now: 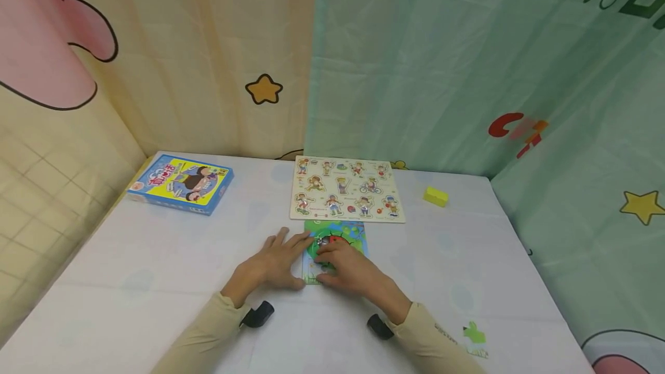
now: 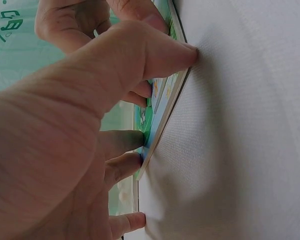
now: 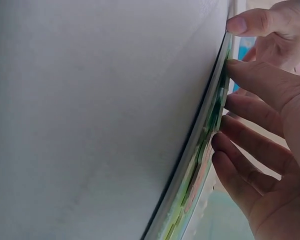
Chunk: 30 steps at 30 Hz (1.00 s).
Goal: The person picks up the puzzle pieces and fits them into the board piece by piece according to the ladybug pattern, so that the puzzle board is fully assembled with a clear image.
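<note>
A ladybug jigsaw puzzle [image 1: 358, 229] lies on the white table, just in front of a pegged picture board [image 1: 348, 189]. My left hand [image 1: 277, 261] is spread at its left side, thumb at the near corner and fingertips at the left edge. From the left wrist view, the thumb [image 2: 160, 52] presses down right at the board's edge. My right hand [image 1: 348, 264] rests fingertips and thumb on the puzzle's face, covering part of it. In the right wrist view its fingers [image 3: 255, 145] are extended, touching the pieces. A loose green jigsaw piece [image 1: 474, 333] lies by the right forearm.
A blue and yellow box [image 1: 182, 183] sits at the back left of the table. Toward the back right is a small yellow block [image 1: 435, 196]. Printed curtains [image 1: 405, 74] hang behind and along the sides.
</note>
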### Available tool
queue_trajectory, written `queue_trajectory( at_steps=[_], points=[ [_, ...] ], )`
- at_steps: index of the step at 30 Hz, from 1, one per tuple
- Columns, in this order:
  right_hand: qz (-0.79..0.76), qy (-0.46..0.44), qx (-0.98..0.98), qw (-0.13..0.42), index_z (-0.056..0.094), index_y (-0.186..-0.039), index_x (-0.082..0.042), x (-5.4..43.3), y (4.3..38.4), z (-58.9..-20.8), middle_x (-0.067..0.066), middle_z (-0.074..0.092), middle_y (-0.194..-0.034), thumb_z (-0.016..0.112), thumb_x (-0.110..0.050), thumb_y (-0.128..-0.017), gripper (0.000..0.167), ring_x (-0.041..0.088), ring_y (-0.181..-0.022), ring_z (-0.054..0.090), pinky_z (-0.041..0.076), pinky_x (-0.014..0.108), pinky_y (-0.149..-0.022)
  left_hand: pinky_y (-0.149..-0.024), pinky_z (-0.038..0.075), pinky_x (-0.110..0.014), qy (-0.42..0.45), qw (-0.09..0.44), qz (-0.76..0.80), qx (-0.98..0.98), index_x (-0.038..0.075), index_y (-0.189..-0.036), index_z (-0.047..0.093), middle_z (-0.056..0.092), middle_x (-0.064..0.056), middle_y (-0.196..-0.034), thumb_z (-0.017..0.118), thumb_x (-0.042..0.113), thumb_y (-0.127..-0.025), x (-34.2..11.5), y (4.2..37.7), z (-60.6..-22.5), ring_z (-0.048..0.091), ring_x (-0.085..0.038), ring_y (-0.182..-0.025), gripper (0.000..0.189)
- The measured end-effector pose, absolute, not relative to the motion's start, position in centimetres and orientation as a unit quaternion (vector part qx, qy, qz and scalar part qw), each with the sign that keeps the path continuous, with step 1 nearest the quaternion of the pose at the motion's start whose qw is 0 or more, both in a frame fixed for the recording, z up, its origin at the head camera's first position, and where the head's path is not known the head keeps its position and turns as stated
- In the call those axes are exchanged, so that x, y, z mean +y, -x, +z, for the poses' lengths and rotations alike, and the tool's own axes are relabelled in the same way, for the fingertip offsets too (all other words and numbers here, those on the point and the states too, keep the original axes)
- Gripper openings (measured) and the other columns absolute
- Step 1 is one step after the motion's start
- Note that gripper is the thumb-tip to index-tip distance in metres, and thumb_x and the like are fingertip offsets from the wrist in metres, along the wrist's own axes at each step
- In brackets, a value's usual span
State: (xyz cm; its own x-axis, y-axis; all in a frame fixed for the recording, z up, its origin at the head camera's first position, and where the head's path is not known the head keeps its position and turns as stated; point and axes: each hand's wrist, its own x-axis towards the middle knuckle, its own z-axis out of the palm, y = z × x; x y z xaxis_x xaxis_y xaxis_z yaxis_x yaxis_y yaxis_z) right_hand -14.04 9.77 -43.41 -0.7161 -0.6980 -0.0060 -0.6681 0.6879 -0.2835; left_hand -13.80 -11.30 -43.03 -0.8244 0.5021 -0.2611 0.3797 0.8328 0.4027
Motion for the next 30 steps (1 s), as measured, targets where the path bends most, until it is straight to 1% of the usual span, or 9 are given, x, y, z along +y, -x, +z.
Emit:
queue_trajectory(
  at_steps=[10,15,17,19,22,26,29,30],
  points=[
    [-0.108,0.372,0.92,0.057,0.075,-0.117,-0.011,9.5,14.1,-43.0,0.001,0.068,-0.128,0.075,-0.032,-0.09,0.034,0.021,-0.122,0.059,0.049,0.036,-0.105,-0.119,0.017,-0.065,-0.234,0.184,0.168,0.94,0.014,-0.157,0.032,0.025,-0.004,-0.166,0.078,0.036,-0.082,-11.3,14.0,-43.1,0.012,-0.053,-0.15,0.091],
    [-0.083,0.383,0.919,0.044,0.075,-0.117,-0.011,9.3,13.9,-43.2,0.003,0.066,-0.128,0.074,-0.03,-0.091,0.032,0.02,-0.12,0.06,0.052,0.035,-0.102,-0.118,0.018,-0.066,-0.24,0.179,0.168,0.939,0.013,-0.157,0.032,0.025,-0.005,-0.166,0.078,0.037,-0.082,-11.4,14.0,-43.2,0.014,-0.054,-0.149,0.091],
    [-0.073,0.385,0.919,0.033,0.075,-0.118,-0.012,9.3,13.7,-43.3,0.003,0.064,-0.128,0.072,-0.03,-0.093,0.031,0.02,-0.12,0.058,0.052,0.034,-0.101,-0.118,0.018,-0.066,-0.242,0.179,0.17,0.938,0.013,-0.157,0.032,0.025,-0.005,-0.166,0.078,0.037,-0.082,-11.4,14.0,-43.1,0.014,-0.054,-0.149,0.091],
    [-0.06,0.387,0.92,0.023,0.075,-0.12,-0.014,9.4,13.4,-43.3,0.003,0.061,-0.129,0.069,-0.031,-0.095,0.031,0.022,-0.121,0.054,0.05,0.035,-0.104,-0.118,0.018,-0.067,-0.242,0.181,0.173,0.937,0.014,-0.157,0.032,0.026,-0.005,-0.166,0.077,0.039,-0.083,-11.4,13.9,-42.9,0.013,-0.053,-0.149,0.09],
    [-0.048,0.387,0.921,0.016,0.071,-0.126,-0.015,9.7,12.9,-43.3,0.006,0.057,-0.133,0.064,-0.033,-0.099,0.034,0.026,-0.127,0.048,0.045,0.038,-0.109,-0.118,0.019,-0.066,-0.242,0.18,0.178,0.937,0.014,-0.157,0.034,0.027,-0.005,-0.165,0.073,0.044,-0.088,-11.5,14.0,-42.9,0.013,-0.052,-0.15,0.085],
    [-0.065,0.385,0.92,0.044,0.064,-0.136,-0.015,10.4,12.5,-43.1,0.009,0.052,-0.136,0.06,-0.032,-0.101,0.039,0.026,-0.126,0.046,0.045,0.04,-0.108,-0.116,0.022,-0.066,-0.243,0.169,0.175,0.939,0.014,-0.156,0.036,0.03,-0.006,-0.164,0.067,0.047,-0.093,-11.5,14.1,-43.1,0.015,-0.05,-0.149,0.078],
    [-0.096,0.384,0.915,0.076,0.057,-0.143,-0.015,11.1,12.6,-43.0,0.007,0.051,-0.137,0.059,-0.03,-0.102,0.044,0.025,-0.126,0.046,0.045,0.041,-0.107,-0.115,0.024,-0.066,-0.243,0.162,0.17,0.941,0.013,-0.155,0.037,0.03,-0.006,-0.164,0.068,0.046,-0.093,-11.4,14.1,-43.3,0.016,-0.051,-0.149,0.077],
    [-0.111,0.382,0.913,0.085,0.056,-0.144,-0.015,11.4,12.7,-42.9,0.007,0.051,-0.139,0.059,-0.029,-0.102,0.045,0.025,-0.129,0.046,0.045,0.042,-0.108,-0.115,0.024,-0.066,-0.243,0.16,0.17,0.941,0.013,-0.155,0.037,0.029,-0.007,-0.164,0.069,0.045,-0.092,-11.4,14.1,-43.3,0.016,-0.052,-0.148,0.077]
  ],
)
